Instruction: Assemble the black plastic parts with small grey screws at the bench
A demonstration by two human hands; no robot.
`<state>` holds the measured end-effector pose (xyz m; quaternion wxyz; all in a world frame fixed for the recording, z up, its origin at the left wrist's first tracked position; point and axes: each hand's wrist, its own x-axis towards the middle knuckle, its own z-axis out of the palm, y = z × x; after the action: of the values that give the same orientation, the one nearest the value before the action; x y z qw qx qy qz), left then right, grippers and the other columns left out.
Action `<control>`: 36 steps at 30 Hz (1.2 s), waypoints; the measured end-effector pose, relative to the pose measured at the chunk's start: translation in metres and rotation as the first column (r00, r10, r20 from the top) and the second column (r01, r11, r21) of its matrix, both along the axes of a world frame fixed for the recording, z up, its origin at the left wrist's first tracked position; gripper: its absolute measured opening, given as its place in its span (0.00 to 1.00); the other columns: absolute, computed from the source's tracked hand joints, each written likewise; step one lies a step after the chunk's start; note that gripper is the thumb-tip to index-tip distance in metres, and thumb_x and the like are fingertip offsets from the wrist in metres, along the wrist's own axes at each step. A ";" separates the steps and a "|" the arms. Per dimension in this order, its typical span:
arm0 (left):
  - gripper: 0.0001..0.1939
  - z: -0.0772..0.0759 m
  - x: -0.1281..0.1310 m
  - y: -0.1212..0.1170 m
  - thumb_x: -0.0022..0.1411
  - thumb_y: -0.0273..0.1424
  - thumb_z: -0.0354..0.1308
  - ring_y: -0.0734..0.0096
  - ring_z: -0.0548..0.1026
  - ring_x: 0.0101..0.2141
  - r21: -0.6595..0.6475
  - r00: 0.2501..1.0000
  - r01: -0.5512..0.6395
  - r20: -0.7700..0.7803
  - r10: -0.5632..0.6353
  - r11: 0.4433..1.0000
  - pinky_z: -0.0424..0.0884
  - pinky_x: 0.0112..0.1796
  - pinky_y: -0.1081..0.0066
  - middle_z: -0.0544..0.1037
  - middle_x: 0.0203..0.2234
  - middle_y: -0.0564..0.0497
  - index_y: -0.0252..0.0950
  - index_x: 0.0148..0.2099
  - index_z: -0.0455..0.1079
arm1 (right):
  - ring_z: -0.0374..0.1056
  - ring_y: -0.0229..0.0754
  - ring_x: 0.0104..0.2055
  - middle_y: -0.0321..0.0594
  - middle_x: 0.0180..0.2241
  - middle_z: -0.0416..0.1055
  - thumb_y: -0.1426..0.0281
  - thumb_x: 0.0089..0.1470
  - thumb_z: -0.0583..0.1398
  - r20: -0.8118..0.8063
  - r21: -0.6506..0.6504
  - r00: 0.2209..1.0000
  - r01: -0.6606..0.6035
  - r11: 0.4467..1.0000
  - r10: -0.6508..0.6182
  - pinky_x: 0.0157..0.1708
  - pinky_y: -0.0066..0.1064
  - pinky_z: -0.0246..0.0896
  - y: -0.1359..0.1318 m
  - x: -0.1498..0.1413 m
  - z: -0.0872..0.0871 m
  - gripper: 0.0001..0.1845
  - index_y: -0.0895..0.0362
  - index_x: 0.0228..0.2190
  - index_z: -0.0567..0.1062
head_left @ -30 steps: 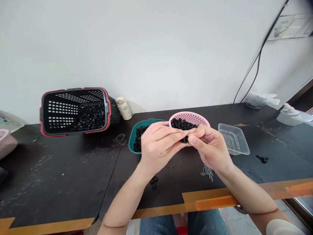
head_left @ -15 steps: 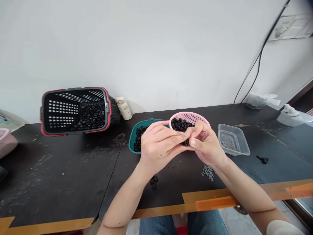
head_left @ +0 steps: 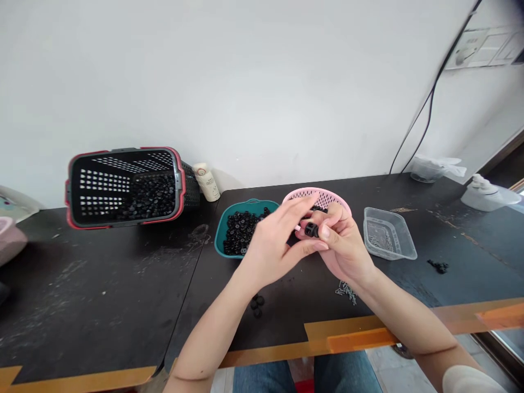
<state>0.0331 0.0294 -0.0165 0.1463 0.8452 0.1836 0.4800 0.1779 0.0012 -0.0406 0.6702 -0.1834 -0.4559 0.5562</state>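
Observation:
A small black plastic part (head_left: 311, 230) is pinched between the thumb and fingers of my right hand (head_left: 341, 240). My left hand (head_left: 274, 237) is beside it with thumb and fingers apart, its thumb tip close under the part. Behind my hands stands a pink basket (head_left: 341, 197) with black pieces in it, partly hidden by my fingers. To its left is a teal tray (head_left: 220, 234) filled with small black pieces (head_left: 241, 226). Below my hands, several round black pieces (head_left: 256, 305) and a heap of metal screws (head_left: 346, 293) lie on the table.
A clear plastic box (head_left: 403, 240) with screws stands on the right, near a small black cluster of pieces (head_left: 438, 266). At left lies a tipped black basket (head_left: 182, 185) with black pieces, next to a cream bottle (head_left: 207, 183). Orange tape (head_left: 282, 349) lines the table's front edge.
My left hand has opened and drawn back slightly left from the black part, uncovering it and more of the teal tray. My right hand keeps its pinch.

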 end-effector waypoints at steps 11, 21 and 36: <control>0.17 -0.014 0.012 -0.008 0.69 0.38 0.45 0.62 0.70 0.53 -0.125 0.983 0.179 0.056 -0.173 0.976 0.69 0.48 0.64 0.65 0.58 0.39 0.37 0.56 0.58 | 0.72 0.33 0.35 0.30 0.28 0.73 0.70 0.46 0.69 -0.091 -0.180 0.985 -0.163 0.970 0.148 0.36 0.22 0.69 -0.010 0.004 0.003 0.14 0.53 0.23 0.68; 0.18 -0.013 0.010 -0.006 0.68 0.43 0.45 0.65 0.77 0.45 0.092 0.999 0.038 0.015 -0.040 0.995 0.75 0.38 0.69 0.73 0.51 0.37 0.35 0.50 0.59 | 0.69 0.33 0.30 0.31 0.27 0.69 0.66 0.48 0.68 -0.016 -0.131 0.997 -0.082 0.988 0.080 0.28 0.23 0.67 -0.012 0.000 0.000 0.14 0.53 0.23 0.67; 0.17 -0.013 0.010 -0.010 0.68 0.43 0.43 0.63 0.74 0.50 0.177 0.993 0.090 0.056 -0.102 0.980 0.77 0.39 0.68 0.72 0.51 0.35 0.36 0.48 0.58 | 0.68 0.38 0.25 0.30 0.24 0.70 0.66 0.36 0.74 0.089 0.047 0.995 -0.050 0.998 0.046 0.24 0.29 0.64 -0.016 -0.002 -0.005 0.21 0.51 0.24 0.66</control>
<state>0.0428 0.0194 -0.0297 0.1007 0.8467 0.0950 0.5138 0.1763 -0.0148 -0.0458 0.6402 -0.1800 -0.5029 0.5521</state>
